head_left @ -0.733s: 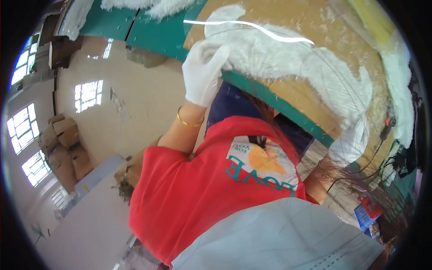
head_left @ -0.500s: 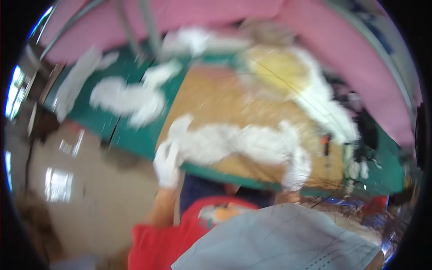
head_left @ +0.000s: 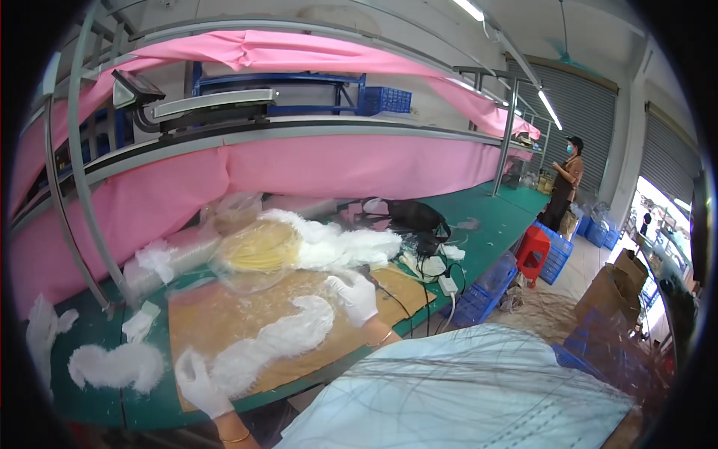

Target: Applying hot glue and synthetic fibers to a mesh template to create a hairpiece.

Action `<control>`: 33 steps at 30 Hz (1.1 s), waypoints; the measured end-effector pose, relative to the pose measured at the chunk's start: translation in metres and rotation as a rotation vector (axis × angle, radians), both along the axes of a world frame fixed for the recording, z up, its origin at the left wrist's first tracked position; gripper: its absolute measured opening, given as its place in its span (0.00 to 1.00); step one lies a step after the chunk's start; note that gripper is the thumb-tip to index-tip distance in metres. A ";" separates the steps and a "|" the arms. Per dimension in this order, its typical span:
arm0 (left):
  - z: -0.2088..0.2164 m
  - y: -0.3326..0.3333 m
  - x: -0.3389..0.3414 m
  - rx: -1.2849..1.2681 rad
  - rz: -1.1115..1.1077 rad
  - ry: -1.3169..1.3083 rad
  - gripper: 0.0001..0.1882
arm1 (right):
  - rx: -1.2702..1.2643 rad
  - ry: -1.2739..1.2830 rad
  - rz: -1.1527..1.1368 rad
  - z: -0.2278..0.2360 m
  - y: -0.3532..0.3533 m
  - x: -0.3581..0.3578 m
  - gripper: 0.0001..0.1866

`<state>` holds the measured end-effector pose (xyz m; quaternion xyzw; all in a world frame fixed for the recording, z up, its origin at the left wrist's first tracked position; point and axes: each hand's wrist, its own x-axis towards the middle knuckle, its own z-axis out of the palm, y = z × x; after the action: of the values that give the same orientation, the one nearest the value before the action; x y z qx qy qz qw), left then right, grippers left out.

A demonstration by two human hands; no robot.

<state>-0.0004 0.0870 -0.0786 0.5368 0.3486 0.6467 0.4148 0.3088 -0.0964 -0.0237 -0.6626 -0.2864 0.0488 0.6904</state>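
Observation:
A white fluffy strip (head_left: 273, 343) lies in a wavy line across a brown board (head_left: 187, 314) on the green table. My left hand (head_left: 202, 385), in a white glove, is beside the strip's near left end, its fingers a little apart and bent; whether they touch the fluff is hard to see. Past the far right end, my right hand (head_left: 354, 298), also gloved, hovers over the board with fingers apart and nothing in them. Behind the board, a clear plastic bag (head_left: 258, 251) with something yellow inside rests against a large white fluffy heap (head_left: 340, 243).
Another white fluffy piece (head_left: 116, 367) lies on the table at left. Black cloth (head_left: 411, 215) and a white power strip (head_left: 447, 285) with cables are at right. Metal posts (head_left: 78, 165) rise at left. Blue crates (head_left: 479, 299), a red stool (head_left: 532, 253) and a standing person (head_left: 566, 183) are beyond.
The view has swung up and to the right. My hands, earlier at both ends of the fluffy strip, have come away at the right end; the right hand is now apart from it.

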 end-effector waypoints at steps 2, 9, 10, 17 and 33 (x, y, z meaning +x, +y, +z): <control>0.012 -0.004 0.001 -0.003 0.016 0.021 0.15 | -0.002 -0.028 -0.056 -0.005 -0.006 0.008 0.26; 0.021 -0.037 -0.024 -0.141 -0.097 0.285 0.20 | -0.063 -0.146 -0.304 -0.039 -0.018 -0.025 0.48; 0.011 -0.036 -0.036 -0.081 -0.127 0.257 0.21 | -0.077 -0.079 -0.293 -0.042 -0.016 -0.032 0.49; -0.015 -0.025 -0.039 -0.185 0.034 0.444 0.26 | -0.270 -0.254 -0.293 -0.063 -0.007 -0.039 0.42; -0.021 -0.018 -0.027 -0.330 0.072 0.552 0.37 | -0.475 -0.129 -0.159 -0.084 -0.003 -0.014 0.24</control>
<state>-0.0277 0.0688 -0.0994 0.6048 0.5669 0.4258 0.3626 0.2952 -0.0990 -0.1077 -0.8284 -0.2574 0.0177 0.4973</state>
